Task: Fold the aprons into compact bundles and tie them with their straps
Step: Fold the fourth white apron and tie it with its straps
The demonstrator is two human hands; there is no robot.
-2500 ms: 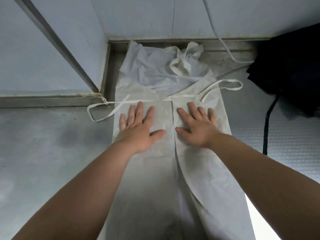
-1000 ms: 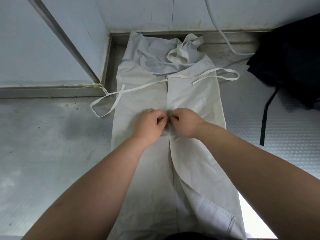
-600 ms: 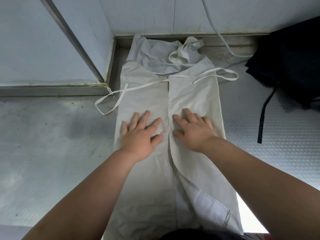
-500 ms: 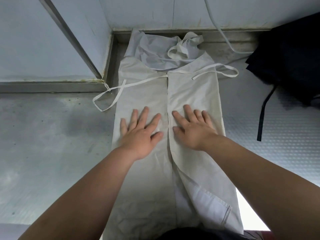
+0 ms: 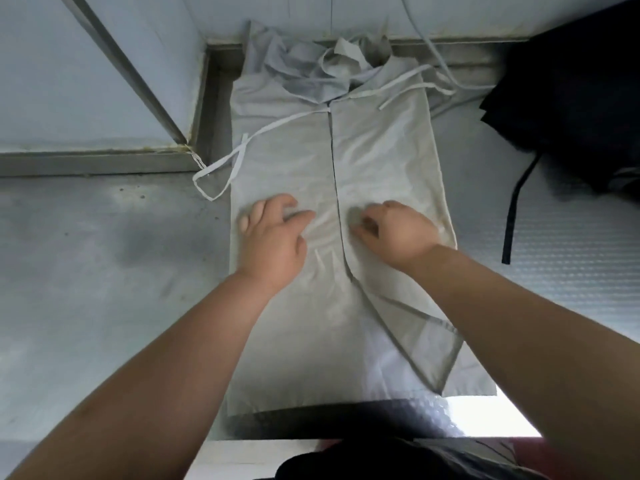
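A white apron (image 5: 381, 150) lies lengthwise on the steel counter (image 5: 104, 289). Its two sides are folded in and meet at a centre seam. The bib and neck loop (image 5: 332, 60) are bunched at the far end. One waist strap (image 5: 214, 174) loops off the left edge, the other (image 5: 408, 88) lies across the upper right. My left hand (image 5: 273, 237) rests on the left flap with fingers spread and bent. My right hand (image 5: 394, 230) sits on the right flap beside the seam, fingers curled into the cloth. The fabric wrinkles between them.
A dark cloth pile (image 5: 571, 98) with a hanging black strap (image 5: 512, 216) lies at the right. Walls and a steel ledge (image 5: 97, 161) close off the back and left. A thin cable (image 5: 433, 53) runs down the back wall. The counter's front edge is just below the apron's hem.
Both hands slid back toward me along the apron. Their fingers went from flat and spread to bent, the right more tightly curled. The view now takes in the apron's hem.
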